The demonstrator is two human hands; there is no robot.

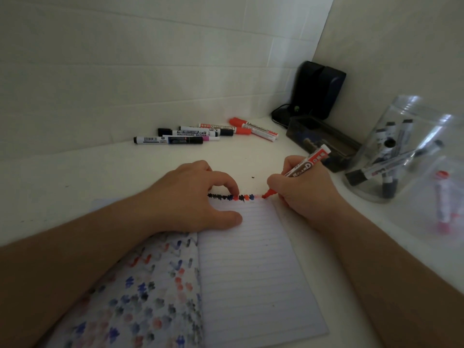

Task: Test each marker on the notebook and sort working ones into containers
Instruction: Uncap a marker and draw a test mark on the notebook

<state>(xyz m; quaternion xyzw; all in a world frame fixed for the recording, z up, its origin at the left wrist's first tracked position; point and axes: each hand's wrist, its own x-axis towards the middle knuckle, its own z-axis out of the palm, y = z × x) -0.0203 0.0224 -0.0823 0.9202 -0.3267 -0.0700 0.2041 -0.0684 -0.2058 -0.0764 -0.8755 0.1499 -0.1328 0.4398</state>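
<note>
White tiled corner and white table (75, 177), your open lined notebook (251, 267) lying on it, your left hand (193, 197) pressing the page with loosely bent fingers, your right hand (303, 194) gripping a red marker (303, 167), tip on the top line, clear jar (391, 151) of markers at right, loose markers (200, 133) by the wall.

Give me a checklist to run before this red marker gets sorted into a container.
1. Right hand grips the red marker: ok.
2. Tip touches the notebook top line: ok.
3. Left hand steadies the page: ok.
4. Fresh red mark visible at the tip: cannot tell; the nearest marks look faint.
5. Marker's cap located: cannot tell.
6. Clear jar of red markers stands nearby on the right: ok.
</note>
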